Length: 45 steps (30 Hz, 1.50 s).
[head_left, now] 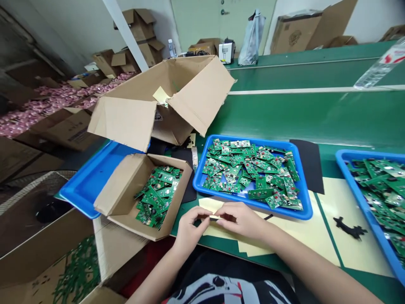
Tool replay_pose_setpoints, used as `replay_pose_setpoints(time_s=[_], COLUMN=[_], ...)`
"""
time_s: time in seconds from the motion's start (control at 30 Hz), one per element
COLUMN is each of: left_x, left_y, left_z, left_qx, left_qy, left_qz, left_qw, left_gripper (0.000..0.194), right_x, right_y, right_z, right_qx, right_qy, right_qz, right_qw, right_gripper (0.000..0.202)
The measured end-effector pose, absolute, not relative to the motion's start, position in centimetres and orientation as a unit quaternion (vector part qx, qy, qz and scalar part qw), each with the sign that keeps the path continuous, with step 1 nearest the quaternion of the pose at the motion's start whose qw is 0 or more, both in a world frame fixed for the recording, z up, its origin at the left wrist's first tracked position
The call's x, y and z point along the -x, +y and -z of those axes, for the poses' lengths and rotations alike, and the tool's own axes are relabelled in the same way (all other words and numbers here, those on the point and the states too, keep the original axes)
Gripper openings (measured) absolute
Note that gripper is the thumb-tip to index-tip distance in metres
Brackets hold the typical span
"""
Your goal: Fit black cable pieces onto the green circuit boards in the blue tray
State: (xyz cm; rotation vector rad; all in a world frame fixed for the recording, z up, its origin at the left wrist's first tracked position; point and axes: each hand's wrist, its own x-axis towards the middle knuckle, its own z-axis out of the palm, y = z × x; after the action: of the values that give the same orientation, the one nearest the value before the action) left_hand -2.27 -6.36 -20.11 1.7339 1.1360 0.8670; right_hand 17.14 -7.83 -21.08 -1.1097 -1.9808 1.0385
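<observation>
My left hand [193, 228] and my right hand [237, 217] meet fingertip to fingertip above yellow sheets [291, 228] at the table's front edge. A small dark strip [214, 219] is pinched between them, mostly covered by the fingers. Just behind the hands lies a blue tray [308, 207] heaped with green circuit boards [247, 166]. To the left of my left hand, an open cardboard box [126, 202] holds more green boards [158, 194]. A short black piece [268, 217] rests beside my right wrist.
A second blue tray [373, 211] of boards stands at the right edge, near a black jagged piece [349, 228]. A large open carton [202, 93] stands behind the box, and a blue tray [85, 185] lies left. Lower left, another carton [28, 261] holds green pieces.
</observation>
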Motion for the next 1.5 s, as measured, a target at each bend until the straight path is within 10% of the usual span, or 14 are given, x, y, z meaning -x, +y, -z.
replay_pose_setpoints(time_s=[0.97, 1.5], left_x=[1.6, 1.8], left_y=[-6.6, -6.0], left_z=[19.0, 22.1], left_qx=[-0.700, -0.596], left_qy=[0.451, 0.501], left_qz=[-0.333, -0.279], left_qw=[0.442, 0.562], left_gripper=[0.007, 0.013], right_x=[-17.3, -16.9], right_y=[-7.7, -8.4], right_z=[20.5, 21.5], right_qx=[0.431, 0.355], right_qy=[-0.733, -0.868], right_qz=[-0.408, -0.076], right_qw=[0.333, 0.338], right_gripper=[0.016, 0.030])
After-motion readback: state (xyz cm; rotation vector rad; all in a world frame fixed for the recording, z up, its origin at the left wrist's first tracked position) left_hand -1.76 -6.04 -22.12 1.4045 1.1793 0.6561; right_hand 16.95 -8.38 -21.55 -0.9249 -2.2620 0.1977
